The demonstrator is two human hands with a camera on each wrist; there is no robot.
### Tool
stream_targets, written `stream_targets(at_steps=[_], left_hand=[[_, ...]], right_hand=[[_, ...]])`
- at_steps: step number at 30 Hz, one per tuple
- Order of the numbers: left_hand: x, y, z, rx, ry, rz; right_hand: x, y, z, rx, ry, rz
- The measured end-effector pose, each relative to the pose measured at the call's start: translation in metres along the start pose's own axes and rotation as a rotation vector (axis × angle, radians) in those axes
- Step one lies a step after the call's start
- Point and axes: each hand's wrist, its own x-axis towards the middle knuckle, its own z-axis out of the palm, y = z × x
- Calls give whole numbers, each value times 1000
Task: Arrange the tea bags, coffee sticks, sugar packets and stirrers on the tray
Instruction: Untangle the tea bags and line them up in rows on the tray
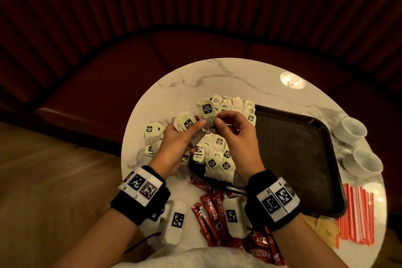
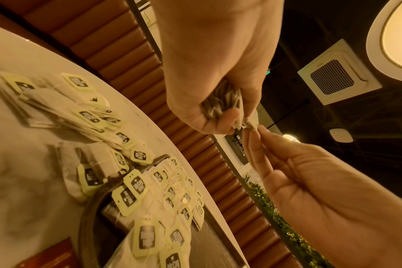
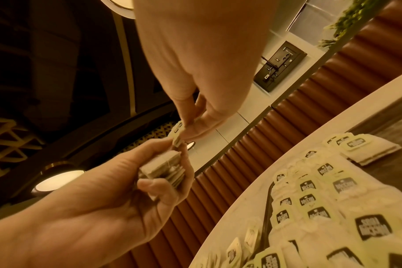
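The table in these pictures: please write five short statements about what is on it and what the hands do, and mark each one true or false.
1. The left hand holds a stack of tea bags. True.
2. The right hand rests flat on the tray. False: it is raised and pinches a tea bag at the top of the stack.
3. The stirrers lie on the tray. False: they lie on the table, to the right of the tray.
4. Two white cups stand to the right of the tray. True.
5. The coffee sticks are green. False: they are red.
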Motion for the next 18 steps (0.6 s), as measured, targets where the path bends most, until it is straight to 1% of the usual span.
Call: stream_targets(at_steps=[2,5,10,15,18], left_hand=[[-2,2,2,-7,-27,7],[-1,2,2,-20,12,39],[-2,6,2,-18,16,93],[-1,5,2,-6,45,78],[2,2,0,-20,56,60]], right_hand=[[0,0,1,10,2,1],[-1,1,0,-16,-24,12],[0,6,-6,-183,-51,15],[-1,6,-11,-283,-102,8],[0,4,-13,-248,-68,15]])
